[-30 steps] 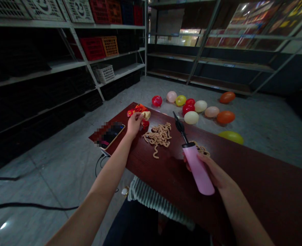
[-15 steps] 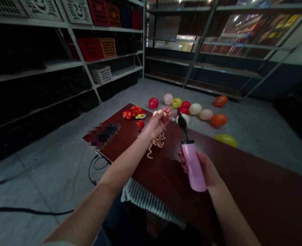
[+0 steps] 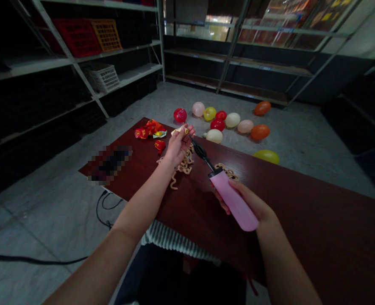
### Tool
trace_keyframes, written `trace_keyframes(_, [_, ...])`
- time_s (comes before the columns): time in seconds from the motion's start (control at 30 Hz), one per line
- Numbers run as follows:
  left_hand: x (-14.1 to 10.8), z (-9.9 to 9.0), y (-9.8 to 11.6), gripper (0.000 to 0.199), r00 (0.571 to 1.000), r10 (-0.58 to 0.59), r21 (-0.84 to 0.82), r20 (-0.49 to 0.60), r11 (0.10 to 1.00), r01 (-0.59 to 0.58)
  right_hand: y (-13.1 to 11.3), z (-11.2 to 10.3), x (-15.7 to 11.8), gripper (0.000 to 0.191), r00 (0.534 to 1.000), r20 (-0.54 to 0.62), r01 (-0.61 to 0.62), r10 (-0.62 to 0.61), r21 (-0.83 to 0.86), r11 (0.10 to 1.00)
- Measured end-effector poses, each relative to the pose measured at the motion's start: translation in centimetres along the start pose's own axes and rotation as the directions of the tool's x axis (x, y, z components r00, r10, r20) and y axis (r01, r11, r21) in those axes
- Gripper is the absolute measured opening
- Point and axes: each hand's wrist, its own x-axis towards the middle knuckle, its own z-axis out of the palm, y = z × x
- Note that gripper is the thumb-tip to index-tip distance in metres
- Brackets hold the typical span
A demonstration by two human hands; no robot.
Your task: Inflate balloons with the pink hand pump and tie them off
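Observation:
My left hand (image 3: 178,148) is closed on a limp cream balloon (image 3: 178,130) above the table, its neck pointing right. In my right hand (image 3: 244,199) is a pink balloon pump (image 3: 233,199), fingers wrapped round its barrel. The pump's black nozzle (image 3: 200,149) tilts up and left, its tip close to the balloon's neck; whether they touch I cannot tell. Beneath my left hand lies a heap of wavy beige strands (image 3: 184,167), and a smaller heap of similar strands (image 3: 227,170) sits behind the pump. A red uninflated balloon (image 3: 159,146) rests left of my left hand.
Crumpled red and orange wrappers (image 3: 149,129) and a pixelated dark object (image 3: 111,164) lie on the dark red table (image 3: 301,203). Several inflated balloons (image 3: 232,120) are on the floor beyond. Metal shelves with crates (image 3: 106,78) stand behind; cables (image 3: 103,212) hang at the left.
The pump has tilted leftward, bringing its nozzle tip up to the balloon in my left hand. The small strand heap behind the pump now shows. The view has shifted down and right.

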Motion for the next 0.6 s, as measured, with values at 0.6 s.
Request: trace_keyframes(0.6, [-0.5,0.1,-0.5,0.022,0.999,-0.004,0.216,0.045,0.976,-0.006,0.3,0.0,0.1,0.049,1.000,-0.030,-0.009,0.010,0.033,0.999])
